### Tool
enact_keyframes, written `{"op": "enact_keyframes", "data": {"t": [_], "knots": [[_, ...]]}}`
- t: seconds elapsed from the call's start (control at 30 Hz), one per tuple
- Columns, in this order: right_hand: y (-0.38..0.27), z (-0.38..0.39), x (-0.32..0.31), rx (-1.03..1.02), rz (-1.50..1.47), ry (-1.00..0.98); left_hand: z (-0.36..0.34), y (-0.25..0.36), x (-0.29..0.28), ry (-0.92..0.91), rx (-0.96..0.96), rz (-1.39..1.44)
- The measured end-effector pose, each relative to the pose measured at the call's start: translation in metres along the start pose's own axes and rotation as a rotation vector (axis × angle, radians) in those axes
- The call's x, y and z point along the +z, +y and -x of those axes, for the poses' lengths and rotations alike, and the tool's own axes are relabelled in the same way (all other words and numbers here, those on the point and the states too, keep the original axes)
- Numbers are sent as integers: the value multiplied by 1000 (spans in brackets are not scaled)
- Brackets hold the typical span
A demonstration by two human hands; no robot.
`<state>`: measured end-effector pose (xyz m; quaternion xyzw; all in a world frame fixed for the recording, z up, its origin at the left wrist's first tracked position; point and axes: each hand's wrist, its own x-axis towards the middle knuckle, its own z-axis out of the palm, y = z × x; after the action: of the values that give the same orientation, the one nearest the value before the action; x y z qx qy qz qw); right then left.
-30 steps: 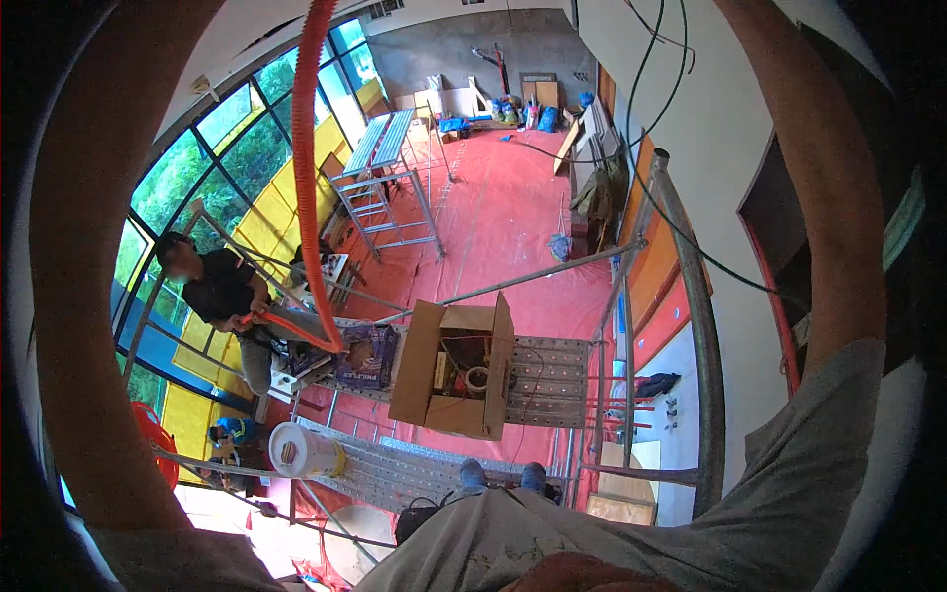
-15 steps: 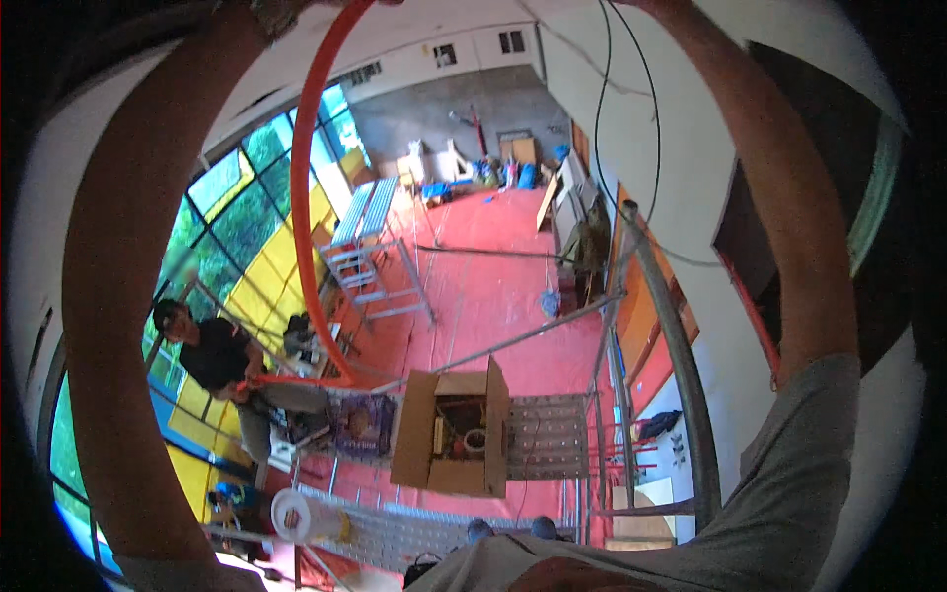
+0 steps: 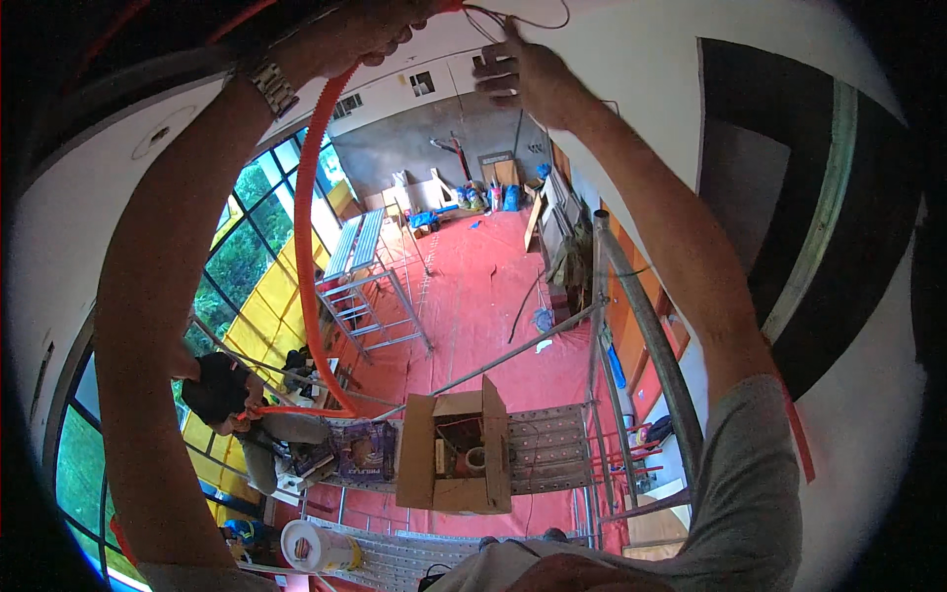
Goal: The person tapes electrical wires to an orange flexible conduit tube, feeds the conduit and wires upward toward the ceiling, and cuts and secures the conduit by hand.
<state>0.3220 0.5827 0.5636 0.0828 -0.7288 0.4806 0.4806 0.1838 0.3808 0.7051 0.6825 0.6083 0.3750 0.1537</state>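
Note:
Overhead, my left hand (image 3: 370,39) is wrapped round the upper end of an orange corrugated conduit (image 3: 307,217), a wristwatch on that wrist. The conduit hangs down in a long curve to the scaffold below. Thin dark wire (image 3: 538,25) loops beside the conduit's end, near the top edge. My right hand (image 3: 533,79) is raised close to this wire with its fingers spread; one fingertip overlaps the wire, and whether it touches I cannot tell. Below left, a co-worker (image 3: 222,395) in dark clothing sits on the scaffold beside the conduit's lower part.
An open cardboard box (image 3: 419,454) with rolls and tools stands on the perforated scaffold plank (image 3: 552,449). Beside it lies a purple package (image 3: 365,451); a white bucket (image 3: 306,546) is lower left. Scaffold pipes (image 3: 656,345) rise at right. Another scaffold (image 3: 360,247) stands beyond.
Both hands have come lower into view, the right one from beyond the top edge. The long hanging wire loop is now a small one near the top. The co-worker has bent forward.

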Motion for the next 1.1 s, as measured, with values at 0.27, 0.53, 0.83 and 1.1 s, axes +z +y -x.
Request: {"op": "enact_keyframes", "data": {"t": [0.27, 0.53, 0.83, 1.1], "knots": [[-25, -128, -69, -49, -1018, -516, -12, 11, 86, 322, -87, -32], [1, -181, -61, 227, -1060, -163, -5, -13, 130, 86, -6, 586], [42, -196, -23, 112, -1108, -327, -22, -56, 102, 230, -91, 145], [46, -199, -50, -113, -1203, -907, -68, -72, 57, 602, 798, -1466]]}}
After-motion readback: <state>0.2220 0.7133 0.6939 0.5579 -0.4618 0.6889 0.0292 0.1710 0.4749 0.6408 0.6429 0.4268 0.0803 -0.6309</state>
